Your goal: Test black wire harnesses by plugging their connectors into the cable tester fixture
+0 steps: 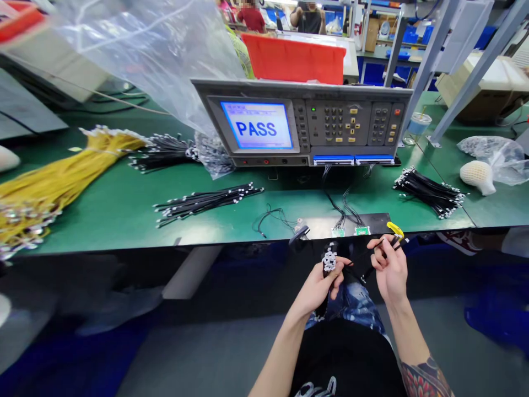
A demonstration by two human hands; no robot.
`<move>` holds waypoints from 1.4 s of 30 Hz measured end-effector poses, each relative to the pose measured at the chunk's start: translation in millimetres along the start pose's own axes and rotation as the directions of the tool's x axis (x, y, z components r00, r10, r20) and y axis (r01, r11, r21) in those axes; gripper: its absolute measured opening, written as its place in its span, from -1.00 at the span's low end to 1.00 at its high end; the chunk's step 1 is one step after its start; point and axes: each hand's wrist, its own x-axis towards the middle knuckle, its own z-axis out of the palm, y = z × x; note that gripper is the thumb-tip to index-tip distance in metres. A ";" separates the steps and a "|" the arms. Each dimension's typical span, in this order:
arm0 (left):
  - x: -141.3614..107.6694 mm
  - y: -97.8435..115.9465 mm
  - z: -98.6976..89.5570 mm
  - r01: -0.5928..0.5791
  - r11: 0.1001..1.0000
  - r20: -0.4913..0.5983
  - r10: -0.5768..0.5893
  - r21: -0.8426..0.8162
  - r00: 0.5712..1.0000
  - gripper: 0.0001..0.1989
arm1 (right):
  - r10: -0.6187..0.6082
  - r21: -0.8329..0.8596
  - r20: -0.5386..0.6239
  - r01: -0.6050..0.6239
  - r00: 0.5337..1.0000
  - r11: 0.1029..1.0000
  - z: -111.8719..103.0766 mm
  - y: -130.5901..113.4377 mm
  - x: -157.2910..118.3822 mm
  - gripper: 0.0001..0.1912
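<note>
My left hand [320, 286] is closed round a bundle of black cables with white connectors [329, 260], held upright below the bench edge. In my right hand [390, 267], raised to the right of it, the fingers pinch a thin black cable [400, 240]. A yellow piece [395, 229] shows just beyond those fingertips; I cannot tell whether it is held too. Past my hands, two small green circuit boards [362, 231] lie at the bench edge, wired to a cable tester [301, 124] whose screen reads PASS.
On the green bench [124, 220] lie a pile of black cables [206, 203], another black bundle [430, 192] and yellow cables [70, 176]. A clear plastic bag [157, 60] hangs left of the tester. A red bin [293, 58] stands behind it, near a metal post [467, 71].
</note>
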 end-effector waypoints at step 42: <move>17.4 10.2 8.3 -0.158 0.982 -0.269 0.126 -0.101 0.955 -0.55 | -0.130 -0.313 -0.074 0.101 0.989 0.944 14.8 24.0 13.9 -0.57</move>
